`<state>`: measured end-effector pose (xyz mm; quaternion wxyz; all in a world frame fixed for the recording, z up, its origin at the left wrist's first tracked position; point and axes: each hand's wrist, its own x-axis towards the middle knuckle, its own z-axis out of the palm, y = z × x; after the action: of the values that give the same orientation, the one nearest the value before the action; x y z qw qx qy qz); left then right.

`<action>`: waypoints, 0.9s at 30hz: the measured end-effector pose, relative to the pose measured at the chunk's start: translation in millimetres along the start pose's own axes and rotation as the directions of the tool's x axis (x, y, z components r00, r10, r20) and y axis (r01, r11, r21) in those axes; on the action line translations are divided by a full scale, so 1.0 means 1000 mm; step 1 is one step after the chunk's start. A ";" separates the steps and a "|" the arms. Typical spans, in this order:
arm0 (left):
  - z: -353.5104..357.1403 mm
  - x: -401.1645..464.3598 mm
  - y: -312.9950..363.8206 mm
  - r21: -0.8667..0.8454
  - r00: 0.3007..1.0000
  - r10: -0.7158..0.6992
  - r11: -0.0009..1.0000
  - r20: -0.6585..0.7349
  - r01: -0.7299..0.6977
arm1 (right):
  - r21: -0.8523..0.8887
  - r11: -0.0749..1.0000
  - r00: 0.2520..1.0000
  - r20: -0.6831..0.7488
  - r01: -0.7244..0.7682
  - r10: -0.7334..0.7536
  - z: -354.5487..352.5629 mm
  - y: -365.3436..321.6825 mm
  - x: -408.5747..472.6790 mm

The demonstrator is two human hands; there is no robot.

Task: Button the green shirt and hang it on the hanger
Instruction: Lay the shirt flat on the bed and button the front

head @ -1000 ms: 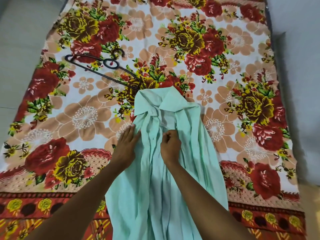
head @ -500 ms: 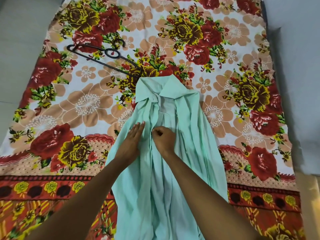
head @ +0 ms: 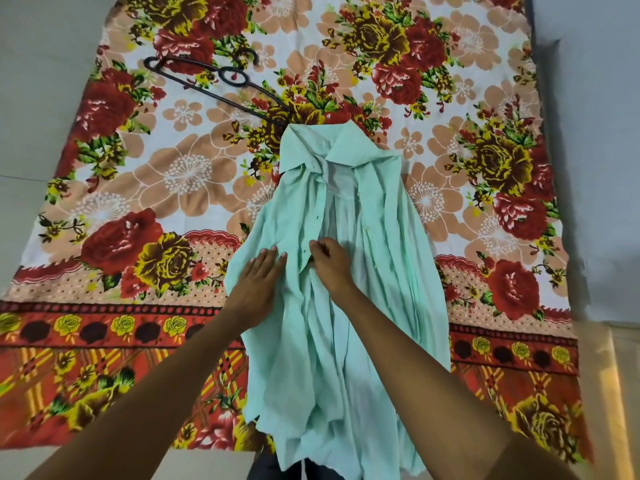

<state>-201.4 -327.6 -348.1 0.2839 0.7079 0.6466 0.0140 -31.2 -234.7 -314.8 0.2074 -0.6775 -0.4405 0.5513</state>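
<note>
The light green shirt (head: pixel 377 244) lies face up on a floral sheet, collar away from me, its front open at the top and rumpled lower down. My left hand (head: pixel 258 284) rests flat with straight fingers on the shirt's left front panel. My right hand (head: pixel 330 265) has its fingers curled and pinches the edge of the placket near the shirt's middle. A few small white buttons show along the right front edge. A black hanger (head: pixel 221 79) lies flat on the sheet beyond the collar, to the upper left, apart from the shirt.
The floral sheet (head: pixel 145 188) covers the floor under everything. Bare pale floor (head: pixel 38 98) runs along its left side, and a grey wall or floor strip (head: pixel 595 133) along its right. Something dark shows under the shirt's hem at the bottom.
Both hands have slid down the shirt front, toward me. The left hand stays flat on the cloth. The right still pinches the placket, now lower.
</note>
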 end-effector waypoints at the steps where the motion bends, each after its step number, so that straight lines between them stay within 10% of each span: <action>1: -0.001 0.000 0.001 0.016 0.999 -0.036 0.999 0.009 0.036 | 0.092 0.994 0.998 0.039 -0.051 0.047 0.000 0.000 -0.005; 4: -0.007 -0.007 0.005 -0.054 0.996 -0.086 0.995 -0.014 0.085 | 0.288 0.940 0.975 0.171 -0.185 0.140 0.003 -0.004 -0.019; 11: 0.008 -0.042 0.017 -0.208 0.997 0.045 0.978 0.061 -0.031 | -0.225 0.974 0.932 0.347 -0.026 0.105 -0.002 -0.001 -0.034; 16: 0.020 -0.054 0.000 -0.158 0.999 -0.039 0.986 0.026 0.043 | 0.345 0.895 0.909 0.395 -0.283 0.135 0.000 0.017 -0.044; 22: 0.020 -0.062 0.007 -0.203 0.998 -0.027 0.979 -0.052 0.016 | 0.018 0.988 0.905 0.404 -0.151 0.131 0.008 0.036 -0.047; 27: 0.017 -0.064 0.037 -0.405 0.931 -0.182 0.913 -0.317 0.041 | 0.146 0.982 0.957 0.282 -0.118 0.073 0.007 0.035 -0.050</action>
<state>-172.0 -393.7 -324.3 0.3012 0.5842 0.7105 0.2513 -24.9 -296.2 -315.9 0.1715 -0.5959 -0.3854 0.6834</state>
